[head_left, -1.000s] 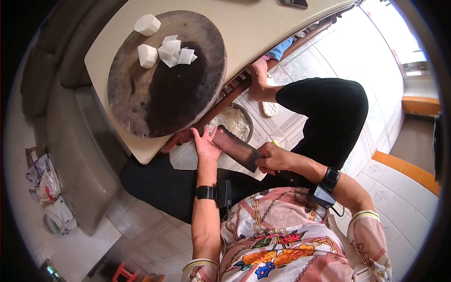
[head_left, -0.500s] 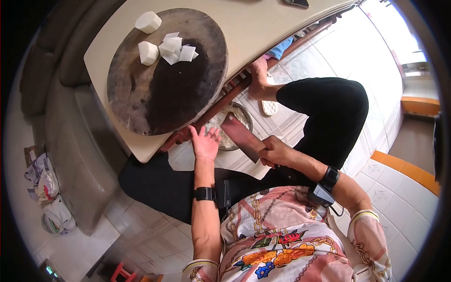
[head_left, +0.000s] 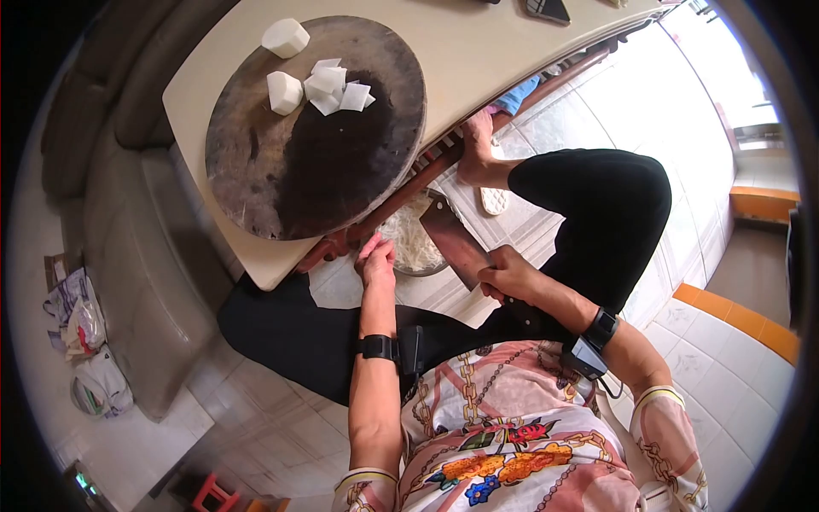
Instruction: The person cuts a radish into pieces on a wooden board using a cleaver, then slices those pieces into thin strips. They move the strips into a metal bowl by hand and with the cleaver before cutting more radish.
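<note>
My right hand (head_left: 509, 275) grips the handle of a cleaver (head_left: 458, 243), its broad blade angled up and left over the edge of a metal bowl. White shreds (head_left: 406, 235) fill the bowl (head_left: 426, 271), which sits below the table edge. My left hand (head_left: 376, 261) is beside the bowl, left of the cleaver, with curled fingers and nothing visible in them. On a round wooden chopping board (head_left: 247, 183) lie thin white slices (head_left: 326, 83) and a cut chunk that looks like white radish (head_left: 284, 92). A second chunk (head_left: 286, 38) rests at the board's far edge.
The board stands on a cream table (head_left: 465, 72). A phone (head_left: 548, 9) lies at its far side. Another person's foot (head_left: 478, 145) and a pale slipper (head_left: 493, 200) are under the table edge. A grey sofa (head_left: 158, 282) is on the left, with bags (head_left: 81, 316) beyond it.
My left hand has gone from open, palm up, to curled fingers. The cleaver has shifted slightly right with my right hand. The view has moved a little; the white pieces look unchanged.
</note>
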Demonstrator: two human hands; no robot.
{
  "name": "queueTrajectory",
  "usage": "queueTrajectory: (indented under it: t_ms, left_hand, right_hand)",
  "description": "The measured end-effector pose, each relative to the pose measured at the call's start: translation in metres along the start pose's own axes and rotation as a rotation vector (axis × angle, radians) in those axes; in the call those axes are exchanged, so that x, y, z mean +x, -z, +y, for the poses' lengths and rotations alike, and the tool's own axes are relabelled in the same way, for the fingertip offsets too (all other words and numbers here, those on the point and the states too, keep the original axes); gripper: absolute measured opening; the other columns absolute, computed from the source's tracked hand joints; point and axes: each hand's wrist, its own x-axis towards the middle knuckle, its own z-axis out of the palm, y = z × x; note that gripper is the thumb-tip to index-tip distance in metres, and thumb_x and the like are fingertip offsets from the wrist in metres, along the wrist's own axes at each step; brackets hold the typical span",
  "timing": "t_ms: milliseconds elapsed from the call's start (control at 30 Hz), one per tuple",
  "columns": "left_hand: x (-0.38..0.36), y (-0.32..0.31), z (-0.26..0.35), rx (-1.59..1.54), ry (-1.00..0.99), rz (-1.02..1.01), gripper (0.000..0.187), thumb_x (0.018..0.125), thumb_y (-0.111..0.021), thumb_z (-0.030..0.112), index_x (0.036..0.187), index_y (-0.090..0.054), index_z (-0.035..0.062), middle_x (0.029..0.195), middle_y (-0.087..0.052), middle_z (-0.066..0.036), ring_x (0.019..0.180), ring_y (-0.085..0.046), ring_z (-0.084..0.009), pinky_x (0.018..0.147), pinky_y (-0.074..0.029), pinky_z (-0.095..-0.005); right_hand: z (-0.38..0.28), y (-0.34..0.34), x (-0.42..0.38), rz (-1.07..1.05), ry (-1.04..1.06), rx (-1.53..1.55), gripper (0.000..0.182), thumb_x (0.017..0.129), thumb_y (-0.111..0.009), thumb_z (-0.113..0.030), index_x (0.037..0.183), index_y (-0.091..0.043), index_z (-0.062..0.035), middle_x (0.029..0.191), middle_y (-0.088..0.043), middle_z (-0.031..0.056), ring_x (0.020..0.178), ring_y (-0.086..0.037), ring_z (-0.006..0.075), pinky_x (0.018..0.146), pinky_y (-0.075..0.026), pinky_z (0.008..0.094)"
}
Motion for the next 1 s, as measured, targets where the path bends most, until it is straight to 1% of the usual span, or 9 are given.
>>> queueTrajectory:
  t_ms: [100, 200, 367, 567, 800, 867, 900, 967, 1000]
  left_hand:
    - [-0.004, -0.005, 0.002, 0.041, -0.025, 0.051, 0.040, 0.078, -0.067, -0.010, 0.116, -0.060, -0.0003, 0.090, -0.064, -0.009, 0.073, -0.062, -0.0177, 0.066, -0.053, -0.0285]
    - [-0.008, -0.006, 0.006, -0.068, 0.085, 0.087, 0.041, 0.079, -0.067, -0.009, 0.118, -0.058, -0.0009, 0.089, -0.065, -0.010, 0.077, -0.066, -0.0213, 0.071, -0.054, -0.0318]
    - [-0.007, -0.005, 0.001, 0.043, -0.024, 0.033, 0.048, 0.079, -0.066, -0.010, 0.124, -0.052, -0.0035, 0.106, -0.064, -0.017, 0.093, -0.067, -0.0271, 0.083, -0.055, -0.0388]
    - [-0.004, -0.004, -0.002, 0.036, -0.034, 0.045, 0.049, 0.072, -0.065, -0.017, 0.119, -0.054, -0.0070, 0.108, -0.063, -0.019, 0.097, -0.067, -0.0298, 0.089, -0.055, -0.0429]
    - [-0.003, -0.003, -0.007, 0.073, -0.050, 0.109, 0.046, 0.069, -0.069, -0.016, 0.113, -0.057, -0.0071, 0.102, -0.064, -0.016, 0.089, -0.067, -0.0266, 0.082, -0.058, -0.0390]
    - [-0.005, -0.005, -0.006, 0.141, -0.021, 0.098, 0.051, 0.070, -0.071, -0.014, 0.118, -0.056, -0.0067, 0.103, -0.065, -0.014, 0.089, -0.066, -0.0240, 0.075, -0.056, -0.0316]
    - [-0.007, -0.006, -0.005, 0.141, -0.020, 0.097, 0.051, 0.070, -0.071, -0.014, 0.118, -0.056, -0.0067, 0.103, -0.065, -0.014, 0.089, -0.066, -0.0240, 0.075, -0.056, -0.0316]
    - [-0.009, -0.009, -0.003, 0.280, 0.002, 0.146, 0.046, 0.072, -0.074, -0.008, 0.115, -0.061, 0.0006, 0.102, -0.066, -0.008, 0.082, -0.064, -0.0172, 0.067, -0.052, -0.0259]
    - [-0.011, -0.009, -0.001, 0.280, 0.002, 0.145, 0.046, 0.072, -0.074, -0.008, 0.115, -0.061, 0.0006, 0.102, -0.066, -0.008, 0.082, -0.064, -0.0172, 0.067, -0.052, -0.0259]
  right_hand:
    - [0.002, 0.000, 0.000, -0.009, 0.007, 0.000, 0.022, 0.079, -0.052, -0.006, 0.062, -0.057, 0.0063, 0.056, -0.058, 0.0121, 0.043, -0.052, 0.0154, 0.039, -0.043, 0.0299]
    - [0.005, 0.000, 0.000, -0.006, 0.031, 0.027, 0.022, 0.079, -0.052, -0.007, 0.062, -0.057, 0.0063, 0.056, -0.058, 0.0123, 0.043, -0.053, 0.0155, 0.039, -0.043, 0.0298]
    - [0.003, 0.001, -0.002, 0.012, 0.029, -0.001, 0.027, 0.081, -0.054, -0.011, 0.060, -0.059, 0.0042, 0.048, -0.054, 0.0071, 0.040, -0.051, 0.0135, 0.041, -0.041, 0.0284]
    - [0.005, 0.000, -0.003, 0.029, 0.028, -0.026, 0.027, 0.081, -0.054, -0.011, 0.060, -0.058, 0.0040, 0.049, -0.054, 0.0070, 0.041, -0.051, 0.0134, 0.041, -0.042, 0.0283]
    - [0.005, -0.001, -0.003, 0.034, 0.029, -0.017, 0.026, 0.082, -0.055, -0.010, 0.061, -0.057, 0.0052, 0.050, -0.055, 0.0081, 0.042, -0.051, 0.0139, 0.041, -0.042, 0.0288]
    - [0.006, 0.000, -0.001, 0.029, 0.035, -0.014, 0.026, 0.082, -0.055, -0.010, 0.061, -0.057, 0.0054, 0.050, -0.055, 0.0083, 0.042, -0.051, 0.0140, 0.041, -0.042, 0.0289]
    - [0.006, 0.000, -0.001, 0.024, 0.042, -0.012, 0.026, 0.082, -0.055, -0.010, 0.061, -0.057, 0.0056, 0.051, -0.055, 0.0085, 0.042, -0.052, 0.0141, 0.041, -0.042, 0.0290]
    - [0.004, 0.000, -0.003, 0.027, 0.036, -0.016, 0.026, 0.082, -0.055, -0.010, 0.061, -0.057, 0.0057, 0.051, -0.055, 0.0086, 0.042, -0.051, 0.0142, 0.040, -0.042, 0.0291]
    - [0.002, 0.000, -0.003, 0.029, 0.031, -0.020, 0.027, 0.082, -0.055, -0.010, 0.061, -0.057, 0.0057, 0.051, -0.055, 0.0087, 0.041, -0.051, 0.0143, 0.040, -0.042, 0.0293]
